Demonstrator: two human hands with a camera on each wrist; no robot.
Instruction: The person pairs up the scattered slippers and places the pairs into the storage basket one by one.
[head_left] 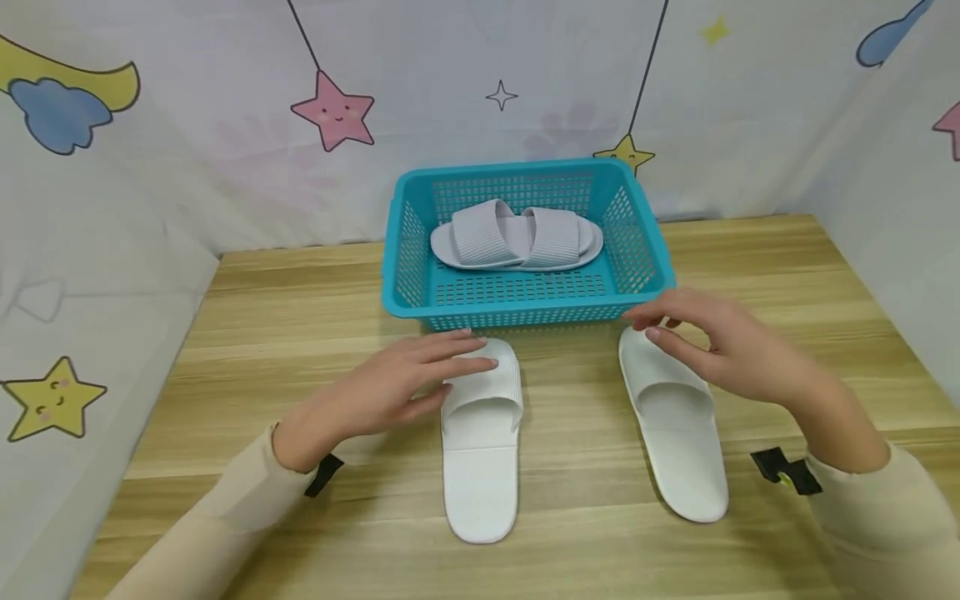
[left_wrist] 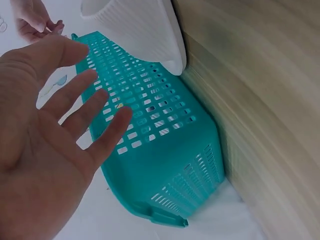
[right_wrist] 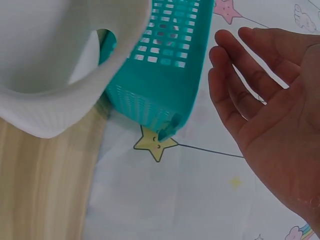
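Note:
Two white slippers lie on the table with their toes toward the basket. Over the toe strap of the left slipper (head_left: 482, 467) hovers my left hand (head_left: 405, 379), its fingers extended and holding nothing. My right hand (head_left: 720, 346) hangs above the toe of the right slipper (head_left: 684, 450), fingers loosely bent, nothing in them. In the left wrist view the left palm (left_wrist: 45, 135) shows bare beside the basket. The right wrist view likewise shows an empty right palm (right_wrist: 280, 110), with a slipper's strap (right_wrist: 45, 112) close by.
A turquoise plastic basket (head_left: 525, 312) stands at the back of the wooden table (head_left: 300, 333), just beyond the slippers. Inside it lies a pair of pale grey slippers (head_left: 483, 237), overlapping. A patterned white cloth (head_left: 450, 50) hangs behind the table and along its sides.

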